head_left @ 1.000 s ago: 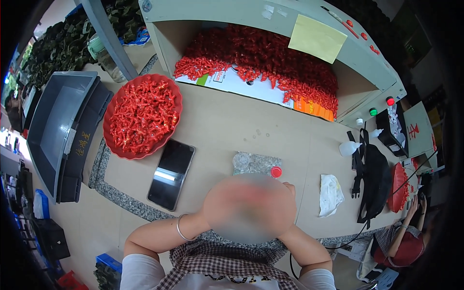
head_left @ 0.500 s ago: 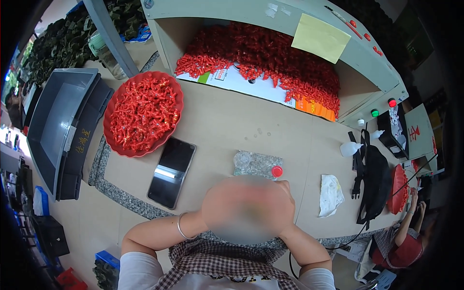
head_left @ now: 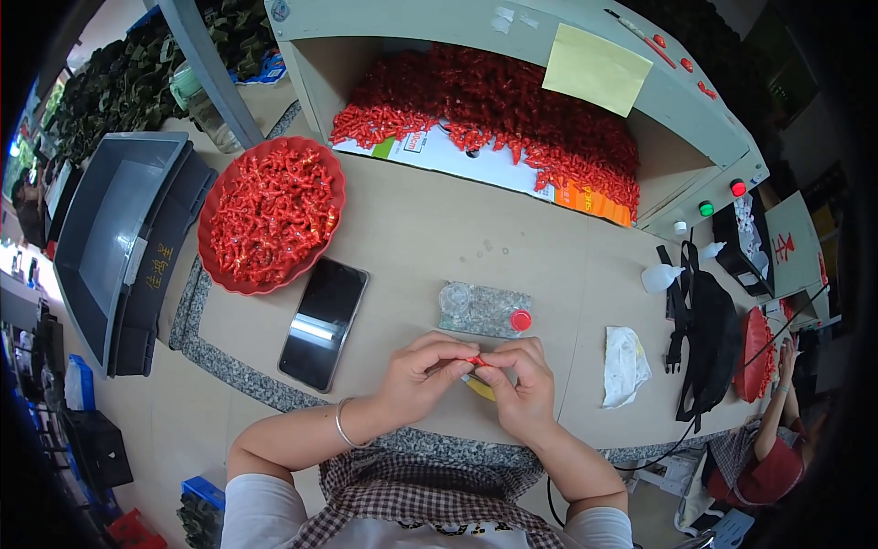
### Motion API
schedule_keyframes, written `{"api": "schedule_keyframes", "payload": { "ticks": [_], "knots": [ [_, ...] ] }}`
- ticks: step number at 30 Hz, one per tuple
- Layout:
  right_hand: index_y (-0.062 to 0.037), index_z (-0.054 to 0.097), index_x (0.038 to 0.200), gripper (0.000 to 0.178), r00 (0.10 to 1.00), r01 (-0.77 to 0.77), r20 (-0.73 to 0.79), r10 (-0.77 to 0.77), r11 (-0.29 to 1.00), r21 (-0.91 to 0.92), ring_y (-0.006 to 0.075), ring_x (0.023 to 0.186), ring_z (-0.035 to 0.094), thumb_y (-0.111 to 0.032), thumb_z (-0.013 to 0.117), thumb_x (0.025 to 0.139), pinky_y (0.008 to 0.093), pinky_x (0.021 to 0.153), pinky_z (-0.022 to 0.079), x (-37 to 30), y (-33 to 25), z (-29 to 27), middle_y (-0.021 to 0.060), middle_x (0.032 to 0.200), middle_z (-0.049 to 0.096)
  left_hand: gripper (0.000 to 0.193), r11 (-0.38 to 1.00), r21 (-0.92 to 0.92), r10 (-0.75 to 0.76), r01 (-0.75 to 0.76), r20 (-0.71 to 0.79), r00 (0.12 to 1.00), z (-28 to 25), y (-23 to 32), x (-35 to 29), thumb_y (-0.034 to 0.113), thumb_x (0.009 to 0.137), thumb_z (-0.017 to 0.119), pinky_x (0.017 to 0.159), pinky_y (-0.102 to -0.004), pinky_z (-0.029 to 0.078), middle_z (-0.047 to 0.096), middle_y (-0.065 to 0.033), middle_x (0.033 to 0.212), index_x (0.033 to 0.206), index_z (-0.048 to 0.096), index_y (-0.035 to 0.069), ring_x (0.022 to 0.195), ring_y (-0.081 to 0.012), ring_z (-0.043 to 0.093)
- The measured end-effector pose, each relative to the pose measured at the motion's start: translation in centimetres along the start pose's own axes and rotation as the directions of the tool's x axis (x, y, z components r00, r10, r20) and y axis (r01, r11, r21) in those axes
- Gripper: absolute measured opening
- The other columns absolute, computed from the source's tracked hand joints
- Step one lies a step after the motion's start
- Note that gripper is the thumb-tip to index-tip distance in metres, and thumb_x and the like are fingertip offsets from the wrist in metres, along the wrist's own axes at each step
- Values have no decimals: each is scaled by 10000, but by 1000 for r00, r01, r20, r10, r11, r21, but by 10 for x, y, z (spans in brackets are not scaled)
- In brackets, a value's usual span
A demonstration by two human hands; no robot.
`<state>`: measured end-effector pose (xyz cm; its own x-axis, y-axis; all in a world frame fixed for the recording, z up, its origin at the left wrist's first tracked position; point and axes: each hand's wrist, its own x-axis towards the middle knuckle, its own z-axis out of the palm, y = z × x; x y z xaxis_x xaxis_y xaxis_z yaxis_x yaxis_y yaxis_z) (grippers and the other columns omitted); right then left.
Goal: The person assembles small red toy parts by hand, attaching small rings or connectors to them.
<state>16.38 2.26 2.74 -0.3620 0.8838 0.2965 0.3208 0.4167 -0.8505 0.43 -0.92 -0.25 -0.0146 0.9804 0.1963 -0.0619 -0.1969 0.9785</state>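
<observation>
Near the front edge of the table, my left hand (head_left: 422, 377) and my right hand (head_left: 523, 392) meet, thumbs and forefingers pinching one small glossy red piece (head_left: 476, 361) between them. Fingertips cover most of it, so its full shape is hidden. Below the pinch, partly behind my right hand, shows something curved and yellow (head_left: 479, 388). Just beyond my fingers lies a speckled stone slab (head_left: 487, 306), bearing a small clear round dish (head_left: 455, 298) and a red round cap (head_left: 520, 320). At the left, a scalloped red bowl (head_left: 337, 203) is heaped with similar small red pieces.
A black phone (head_left: 324, 325) lies left of my hands, beside grey bins (head_left: 119, 252). Ahead, a cabinet (head_left: 695, 137) holds heaped red pieces. To the right are a crumpled white cloth (head_left: 626, 368), a white squeeze bottle (head_left: 660, 277), a black bag (head_left: 711, 334) and another person's arm (head_left: 782, 389).
A blurred patch hid both hands before; now they show, pinching the red piece together. My forearms stay in nearly the same place, and the view has shifted slightly.
</observation>
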Motion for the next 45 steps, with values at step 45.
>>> {"api": "schedule_keyframes", "payload": {
  "ticks": [45],
  "knots": [
    [-78,642,796,105,965,254,-44,-258,964,-83,192,736,521,-93,703,713,390,821,414,0,4,-3,35,759,580,162,985,-172,14,-3,63,998,-4,6,0,-1,830,583,817,-276,499,581,-120,1025,990,605,-3,939,-186,595]
  ]
}}
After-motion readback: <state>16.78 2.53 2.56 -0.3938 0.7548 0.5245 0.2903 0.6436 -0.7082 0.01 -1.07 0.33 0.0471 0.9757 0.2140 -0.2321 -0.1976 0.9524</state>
